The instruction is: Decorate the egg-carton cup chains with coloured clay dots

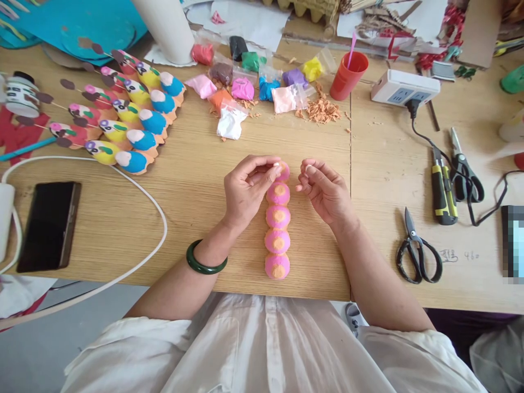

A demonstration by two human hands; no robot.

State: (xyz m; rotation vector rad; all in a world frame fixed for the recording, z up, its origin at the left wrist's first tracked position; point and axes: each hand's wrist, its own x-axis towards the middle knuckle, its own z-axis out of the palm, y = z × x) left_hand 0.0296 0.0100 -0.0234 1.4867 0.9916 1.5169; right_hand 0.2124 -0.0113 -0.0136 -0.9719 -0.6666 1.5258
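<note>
A strip of several pink domes with orange centres [278, 217], like painted egg-carton cups, lies lengthwise on the table in front of me. Over its far end, my left hand [252, 188] is closed in a pinch, with a tiny pale piece of clay [277, 164] at the fingertips. Just right of the strip, my right hand [325, 188] has thumb and forefinger pressed together. Whether that pale spot at its fingertips is clay or a nail is unclear. Beyond the hands lies an opened-looking bag of white clay [231, 121].
Bags of coloured clay, including purple [295, 78], lie at the back beside orange shavings [323, 110] and a red cup [349, 76]. Decorated carton strips [141, 141] stand left, near a phone [49, 226] and white cable [161, 218]. Scissors [417, 251], a cutter [444, 191] and a power strip [405, 87] occupy the right.
</note>
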